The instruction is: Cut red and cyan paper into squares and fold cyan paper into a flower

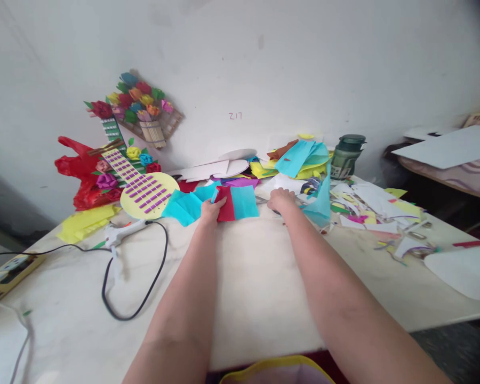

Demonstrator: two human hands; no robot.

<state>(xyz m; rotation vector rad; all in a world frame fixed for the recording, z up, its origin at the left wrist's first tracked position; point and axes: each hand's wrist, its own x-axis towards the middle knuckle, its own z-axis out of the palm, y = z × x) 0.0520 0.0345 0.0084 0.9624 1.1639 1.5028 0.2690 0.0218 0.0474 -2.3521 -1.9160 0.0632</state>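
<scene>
My left hand [211,211] is closed on a red piece of crepe paper [226,205], with the thumb on top. Blue crepe paper [245,201] lies on the table to the right of the red piece, and more blue crepe paper [187,205] spreads left of my fingers. My right hand [282,200] rests low over the table with its fingers curled around what looks like a pair of scissors. Thin grey blades [261,200] stick out to its left; the handles are mostly hidden under the hand.
At left are a yellow paper guitar [150,194], a white glue gun [124,233] with a looped black cord, and a power strip [10,272]. Paper flowers [138,98] lean on the wall. Paper scraps [376,208] and a green bottle [346,157] stand at right.
</scene>
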